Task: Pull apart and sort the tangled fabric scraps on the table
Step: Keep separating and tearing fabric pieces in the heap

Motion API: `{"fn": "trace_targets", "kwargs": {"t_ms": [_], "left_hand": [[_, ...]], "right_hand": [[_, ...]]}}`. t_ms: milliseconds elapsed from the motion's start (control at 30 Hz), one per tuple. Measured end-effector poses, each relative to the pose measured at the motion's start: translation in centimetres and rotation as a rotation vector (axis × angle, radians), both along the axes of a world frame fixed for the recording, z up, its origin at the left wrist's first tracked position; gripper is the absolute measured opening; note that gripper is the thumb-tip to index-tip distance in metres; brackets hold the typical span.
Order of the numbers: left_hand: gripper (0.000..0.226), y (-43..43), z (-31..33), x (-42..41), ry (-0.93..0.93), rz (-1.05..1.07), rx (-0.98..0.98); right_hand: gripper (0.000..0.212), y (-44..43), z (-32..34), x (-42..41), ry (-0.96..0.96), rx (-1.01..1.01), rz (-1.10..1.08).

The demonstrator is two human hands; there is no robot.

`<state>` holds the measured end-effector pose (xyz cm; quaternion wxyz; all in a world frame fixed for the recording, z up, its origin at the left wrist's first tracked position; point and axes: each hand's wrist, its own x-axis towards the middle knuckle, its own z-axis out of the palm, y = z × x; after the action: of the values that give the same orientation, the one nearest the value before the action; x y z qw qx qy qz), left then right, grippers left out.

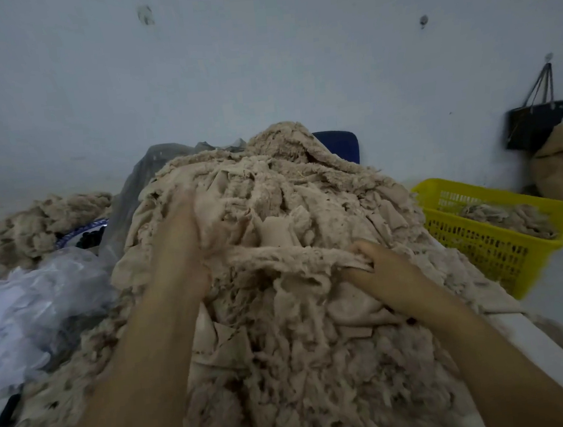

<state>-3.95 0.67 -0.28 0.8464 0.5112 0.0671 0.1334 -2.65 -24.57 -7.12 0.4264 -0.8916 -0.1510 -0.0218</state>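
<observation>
A tall heap of tangled beige fabric scraps (290, 212) fills the middle of the table. My left hand (179, 237) reaches deep into the upper left side of the heap; its fingers are blurred and sunk in the cloth, so their grip is unclear. Lower on the right, my right hand (374, 266) grips a long fuzzy beige strip (277, 258) that stretches across the heap between both hands.
A yellow plastic basket (503, 243) holding some scraps stands to the right. Clear plastic bags (34, 299) lie at the left, with another scrap pile (33, 223) behind them. A black bag (536, 123) hangs on the wall. The table's white edge (555, 359) runs along the right.
</observation>
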Motion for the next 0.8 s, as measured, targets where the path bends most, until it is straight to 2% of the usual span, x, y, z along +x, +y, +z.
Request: {"fn": "trace_targets", "kwargs": {"t_ms": [33, 133, 167, 200, 267, 333, 400, 467, 533, 567, 600, 633, 700, 800], "left_hand": [[0.039, -1.1, -0.5, -0.3, 0.028, -0.027, 0.214], [0.056, -4.7, -2.0, -0.7, 0.041, -0.332, 0.877], [0.056, -5.3, -2.3, -0.9, 0.042, -0.41, 1.026], [0.05, -5.3, -2.6, -0.8, 0.029, -0.453, 1.05], [0.027, -5.0, -2.2, -1.1, 0.034, -0.47, 0.898], [0.02, -4.0, -2.0, -0.8, 0.056, -0.382, 0.768], [0.026, -2.9, -2.0, -0.6, 0.058, -0.347, 0.685], [0.045, -1.4, -2.0, -0.7, 0.036, -0.366, 0.493], [0.044, -0.1, -1.3, -0.9, -0.032, -0.412, 0.312], [0.045, 0.3, -1.0, -1.2, -0.03, -0.408, 0.286], [0.047, 0.3, -1.0, -1.3, -0.006, -0.354, 0.383], [0.049, -0.1, -1.0, -1.3, 0.01, -0.305, 0.566], [0.054, -2.1, -1.6, -1.2, 0.039, -0.251, 0.925], [0.04, -6.0, -2.7, -1.6, -0.081, -0.437, 1.0]], "right_hand": [[0.014, 0.3, 0.2, 0.1, -0.03, -0.007, 0.004], [0.027, 1.8, 1.1, 0.2, -0.183, 0.001, 0.01], [0.027, 2.1, 1.5, 0.2, -0.228, -0.004, 0.006], [0.027, 2.2, 1.6, 0.2, -0.276, -0.022, -0.001], [0.032, 1.9, 1.3, 0.4, -0.365, -0.094, -0.037], [0.04, 1.2, 0.4, 0.7, -0.423, -0.275, -0.093], [0.029, 0.3, -1.1, 1.1, -0.383, -0.42, -0.156], [0.012, -1.0, -2.6, 1.5, -0.28, -0.471, -0.245], [0.012, -2.1, -3.4, 1.5, -0.166, -0.438, -0.319], [0.013, -2.4, -3.5, 1.4, -0.117, -0.355, -0.339], [0.012, -2.3, -3.4, 1.2, -0.088, -0.237, -0.342], [0.012, -1.8, -2.9, 1.2, -0.091, -0.129, -0.331], [0.006, 0.0, -1.0, 1.0, -0.17, -0.034, -0.26], [0.018, 2.2, 1.7, 1.0, -0.325, -0.197, -0.178]]}}
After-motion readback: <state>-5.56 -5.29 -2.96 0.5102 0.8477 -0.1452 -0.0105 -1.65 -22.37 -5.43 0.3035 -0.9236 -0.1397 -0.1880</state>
